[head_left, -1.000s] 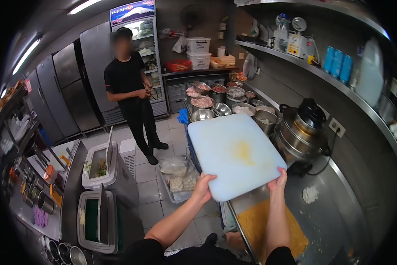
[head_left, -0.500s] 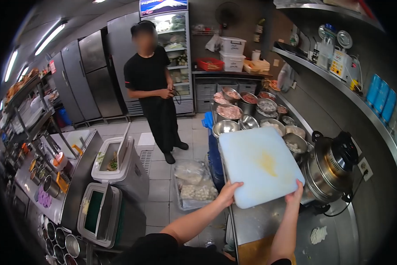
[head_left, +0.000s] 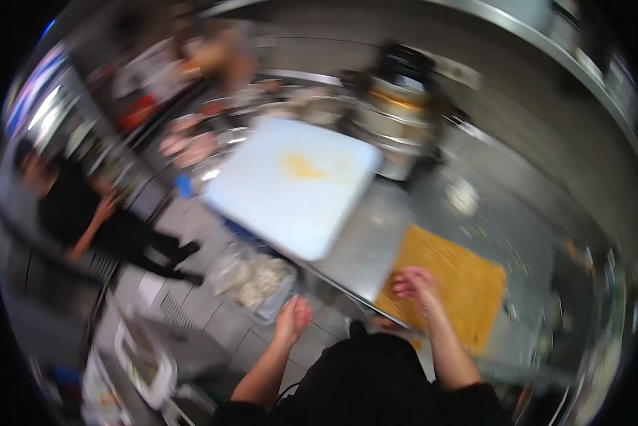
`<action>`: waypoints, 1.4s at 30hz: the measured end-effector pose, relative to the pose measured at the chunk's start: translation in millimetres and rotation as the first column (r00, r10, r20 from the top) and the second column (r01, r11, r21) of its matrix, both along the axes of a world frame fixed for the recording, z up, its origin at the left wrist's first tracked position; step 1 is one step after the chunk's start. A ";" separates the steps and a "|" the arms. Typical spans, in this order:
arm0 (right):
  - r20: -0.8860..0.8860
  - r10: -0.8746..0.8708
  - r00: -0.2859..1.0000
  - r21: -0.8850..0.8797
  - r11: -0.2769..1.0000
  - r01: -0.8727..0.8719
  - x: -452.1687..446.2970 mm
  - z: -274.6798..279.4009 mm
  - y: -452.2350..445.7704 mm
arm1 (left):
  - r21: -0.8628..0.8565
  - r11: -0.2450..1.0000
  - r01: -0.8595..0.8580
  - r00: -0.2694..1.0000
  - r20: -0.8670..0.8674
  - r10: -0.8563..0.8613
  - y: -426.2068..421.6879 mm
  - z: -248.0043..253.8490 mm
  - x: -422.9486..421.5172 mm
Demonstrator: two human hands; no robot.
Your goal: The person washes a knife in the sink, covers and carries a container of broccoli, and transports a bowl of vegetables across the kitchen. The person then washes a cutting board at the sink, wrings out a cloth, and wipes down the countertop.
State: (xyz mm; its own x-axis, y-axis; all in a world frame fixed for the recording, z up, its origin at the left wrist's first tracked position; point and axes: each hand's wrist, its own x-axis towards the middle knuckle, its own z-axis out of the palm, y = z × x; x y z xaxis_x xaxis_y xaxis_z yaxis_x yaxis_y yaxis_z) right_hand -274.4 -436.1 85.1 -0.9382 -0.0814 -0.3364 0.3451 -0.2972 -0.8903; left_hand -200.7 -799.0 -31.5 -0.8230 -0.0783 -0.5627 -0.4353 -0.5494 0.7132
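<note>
A white cutting board (head_left: pixel 283 202) with a yellowish stain lies at the counter's left part, near the metal bowls, with no hand on it. My left hand (head_left: pixel 293 321) hangs in the air before the counter edge, its fingers loosely bent and nothing held. Over the near left part of a yellow-brown cloth or mat (head_left: pixel 457 287) is my right hand (head_left: pixel 417 285), also without anything in it, fingers slightly curled and a little apart. Whether it touches the mat I cannot tell. Both hands are somewhat blurred.
Behind the board stand several metal bowls (head_left: pixel 322 110) of food and a tall steel pot-like appliance (head_left: pixel 397 121). A crumpled white cloth or paper (head_left: pixel 462 197) lies on the metal counter. A tub of bagged pale food (head_left: pixel 255 287) sits on the floor. A person in black (head_left: pixel 85 202) stands at left.
Both hands have let go of the cutting board, which now lies on the counter. My view has swung right and down, bringing the whole yellow-brown mat into sight.
</note>
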 end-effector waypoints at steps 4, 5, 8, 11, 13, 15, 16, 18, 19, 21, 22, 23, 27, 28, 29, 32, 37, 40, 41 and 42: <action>0.015 -0.006 1.000 0.216 0.976 0.002 96.6 -29.0 44.6 | -0.213 0.897 0.388 0.917 0.191 -0.351 20.7 -81.8 73.6; 0.007 -0.006 1.000 0.284 0.959 0.004 114.3 -28.4 69.4 | -0.264 0.839 0.476 0.874 0.247 -0.418 33.4 -87.0 83.3; -0.136 -0.212 0.968 0.607 0.754 0.251 159.6 -44.8 170.8 | -0.306 0.710 0.634 0.772 0.303 -0.559 74.2 -68.3 101.4; -0.375 -0.234 0.897 0.917 0.051 0.396 188.9 -41.9 281.2 | -0.347 0.658 0.668 0.734 0.164 -0.659 116.9 -32.0 99.4; -0.412 -0.209 0.887 0.911 -0.122 0.394 190.0 -45.8 337.9 | -0.347 0.638 0.687 0.711 0.139 -0.690 160.6 -9.2 87.5; -0.393 -0.064 0.917 0.870 -0.349 0.348 188.4 -50.2 387.5 | -0.335 0.578 0.744 0.620 0.026 -0.784 226.4 21.0 75.3; -0.262 -0.083 0.962 0.903 -0.372 0.214 185.3 -59.4 409.6 | -0.336 0.573 0.747 0.617 0.032 -0.786 264.2 33.6 72.2; -0.198 -0.026 0.980 0.933 -0.311 0.181 181.9 -57.9 440.1 | -0.327 0.494 0.806 0.507 -0.051 -0.860 345.4 55.3 70.6; -0.143 0.027 0.989 0.957 -0.250 0.145 182.1 -57.8 451.4 | -0.331 0.494 0.804 0.510 -0.042 -0.859 385.5 62.8 70.3; -0.129 0.073 0.989 0.986 -0.102 0.136 190.8 -59.5 467.1 | -0.402 0.402 0.823 0.415 -0.058 -0.908 460.0 77.7 75.6; -0.181 0.028 0.983 0.983 0.041 0.179 197.5 -55.6 471.6 | -0.410 0.401 0.819 0.420 -0.049 -0.906 492.5 83.5 76.7; -0.187 0.044 0.981 0.981 0.058 0.184 201.5 -56.8 477.6 | -0.419 0.368 0.830 0.383 -0.050 -0.922 520.6 87.3 77.6; -0.282 -0.238 0.929 0.898 0.276 0.343 189.5 -60.5 509.7 | -0.523 0.336 0.783 0.350 -0.075 -0.934 582.4 102.4 71.5; -0.278 -0.230 0.932 0.913 0.239 0.331 175.1 -60.0 524.1 | -0.535 0.370 0.759 0.398 -0.069 -0.915 589.9 101.5 69.7; -0.368 -0.167 0.915 0.898 0.193 0.396 158.4 -62.9 542.1 | -0.578 0.354 0.736 0.376 -0.086 -0.922 594.3 98.0 67.3; -0.285 -0.108 0.952 0.954 0.067 0.293 83.4 -69.4 594.8 | -0.613 0.415 0.672 0.460 -0.094 -0.883 582.1 96.0 60.0; -0.172 -0.064 0.983 0.984 -0.058 0.168 -15.0 -86.9 651.3 | -0.869 0.448 0.211 0.714 -0.176 -0.678 492.4 78.2 -13.1; -0.255 -0.091 0.963 0.956 -0.175 0.236 -19.4 -49.8 613.3 | -0.969 0.228 -0.098 0.805 -0.212 -0.555 423.6 76.7 -101.6; -0.385 -0.050 0.922 0.892 -0.277 0.357 -17.2 -34.3 587.5 | -0.973 0.170 -0.156 0.772 -0.228 -0.593 403.1 80.2 -130.0; -0.330 -0.029 0.944 0.941 -0.097 0.326 -18.4 -30.8 561.9 | -0.969 0.118 -0.219 0.738 -0.244 -0.629 387.6 82.6 -156.6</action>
State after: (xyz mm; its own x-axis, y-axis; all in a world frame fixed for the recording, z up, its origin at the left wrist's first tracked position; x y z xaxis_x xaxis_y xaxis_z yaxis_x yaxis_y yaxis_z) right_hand -292.8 125.8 54.3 -0.8917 0.3703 0.2603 0.2820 0.9044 -0.3203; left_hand -357.3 -411.4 51.1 -0.9494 0.0766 0.3047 0.2544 0.7567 0.6022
